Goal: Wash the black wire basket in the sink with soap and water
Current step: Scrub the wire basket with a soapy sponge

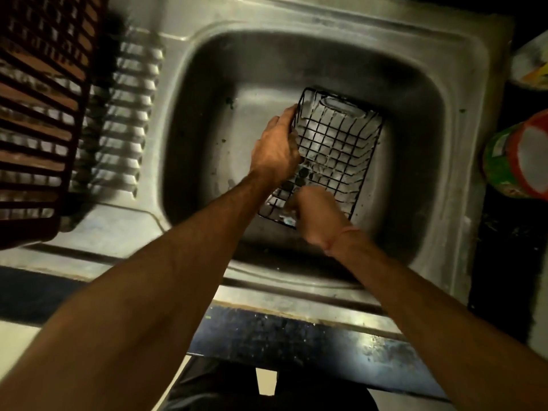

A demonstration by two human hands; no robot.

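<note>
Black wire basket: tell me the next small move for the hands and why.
Probably keep the left hand gripping the rim of the black wire basket and rub the right hand farther along the mesh. That hand works only at the near end, over the sink; what it holds is blurred.

The right hand (318,216) hides whatever its blurred grip holds.
</note>
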